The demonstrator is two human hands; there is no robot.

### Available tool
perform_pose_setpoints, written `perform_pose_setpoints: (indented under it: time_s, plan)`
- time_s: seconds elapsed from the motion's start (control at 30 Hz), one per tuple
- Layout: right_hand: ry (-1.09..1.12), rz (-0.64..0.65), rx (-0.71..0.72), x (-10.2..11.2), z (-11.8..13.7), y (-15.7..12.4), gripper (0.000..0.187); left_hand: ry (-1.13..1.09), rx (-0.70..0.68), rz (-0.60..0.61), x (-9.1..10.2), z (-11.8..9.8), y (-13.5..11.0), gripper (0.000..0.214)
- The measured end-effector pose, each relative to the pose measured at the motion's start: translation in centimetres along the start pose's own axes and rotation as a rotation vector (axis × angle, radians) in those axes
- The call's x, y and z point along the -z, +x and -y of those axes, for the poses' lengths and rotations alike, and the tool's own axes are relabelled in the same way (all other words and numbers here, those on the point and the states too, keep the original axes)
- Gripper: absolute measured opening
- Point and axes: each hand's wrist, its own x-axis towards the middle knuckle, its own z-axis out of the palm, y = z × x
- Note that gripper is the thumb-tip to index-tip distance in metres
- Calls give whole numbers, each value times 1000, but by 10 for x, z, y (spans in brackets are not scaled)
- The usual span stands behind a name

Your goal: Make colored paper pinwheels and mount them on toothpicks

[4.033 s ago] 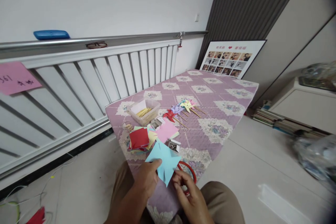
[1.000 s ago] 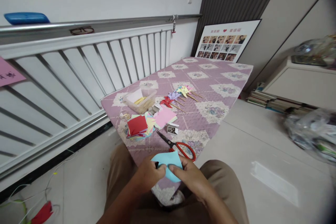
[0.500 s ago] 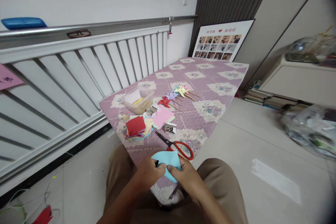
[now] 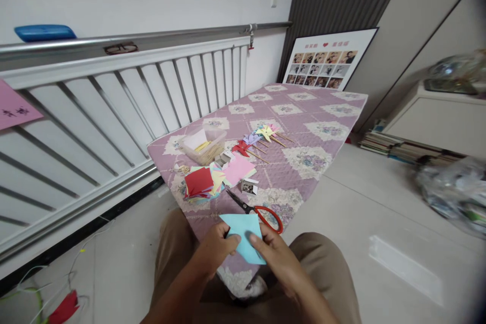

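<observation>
Holding: light blue folded paper sheet [image 4: 245, 235], lower centre
Left hand [image 4: 216, 250]: pinching left edge
Right hand [image 4: 275, 258]: pinching right edge
Axis: near-vertical, tip toward lower right

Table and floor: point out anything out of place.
A red paper scrap lies on the floor, away from the table. The coloured paper stack is fanned out unevenly. The scissors lie near the table's front edge, behind the blue paper.

A home room: quilted mattress [image 4: 304, 126], framed photo collage [image 4: 328, 61] against wall, stacked books [image 4: 398, 147] on floor.
</observation>
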Motion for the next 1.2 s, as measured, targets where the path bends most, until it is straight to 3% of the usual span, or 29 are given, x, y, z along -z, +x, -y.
perform_pose_setpoints:
  time_s: [0.17,0.3,0.4,0.53,0.63,0.8,0.93,1.2]
  plan:
    - [-22,-130,189,31,0,-4,35,-75,28,17,10,-10,2,9]
    - [-235,-9,285,40,7,-16,25,-122,29,100,17,-18,2,12]
    - [-414,113,296,34,17,-23,21,-138,31,185,21,-22,1,14]
    - [-519,150,334,21,26,-23,16,-122,8,253,23,-25,-1,11]
    - [-549,159,351,17,27,-20,10,-45,-18,251,21,-25,-4,8]
    - [-579,167,315,14,25,-17,17,69,-58,221,18,-27,-7,8]
    - [-602,125,312,10,24,-16,22,165,-73,176,16,-29,-8,6]
    - [-696,3,313,1,26,-13,21,130,-132,151,9,-28,-12,9]
